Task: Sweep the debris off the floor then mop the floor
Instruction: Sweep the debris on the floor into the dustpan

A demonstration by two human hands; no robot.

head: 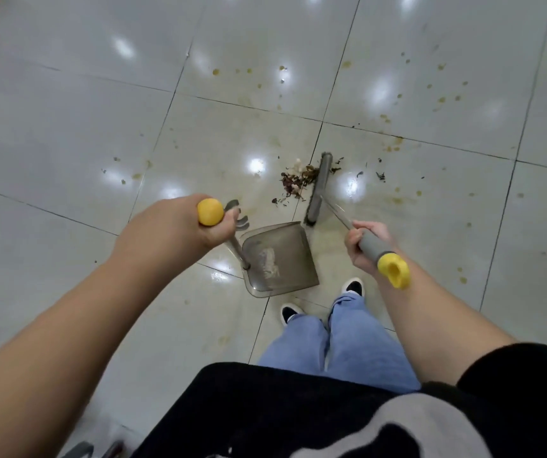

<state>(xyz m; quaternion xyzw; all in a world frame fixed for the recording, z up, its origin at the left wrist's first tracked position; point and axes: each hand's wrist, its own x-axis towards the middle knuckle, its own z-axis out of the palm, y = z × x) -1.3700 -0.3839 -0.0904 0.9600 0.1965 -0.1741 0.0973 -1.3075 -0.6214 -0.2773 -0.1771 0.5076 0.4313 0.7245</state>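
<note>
Floor [67,104], glossy pale tile dotted with yellowish stains, is spread beneath everything, and the grey dustpan [282,256] is set on it just below and right of the left hand [179,226], whose fingers are wrapped around the pan's yellow-capped handle. The broom [318,190] is gripped at its grey sleeve by the right hand [364,246], its head lying up and left of that grip. Debris [298,180], a small dark heap, is piled against the head's left side, just above the pan's mouth.

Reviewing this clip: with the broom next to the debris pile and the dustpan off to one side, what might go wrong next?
The debris pile lies ahead of the dustpan, not lined up with its mouth, so the broom head may push bits past its edge. Loose flecks on the broom's far side could be missed. Yellowish stains may smear under the bristles.
</note>
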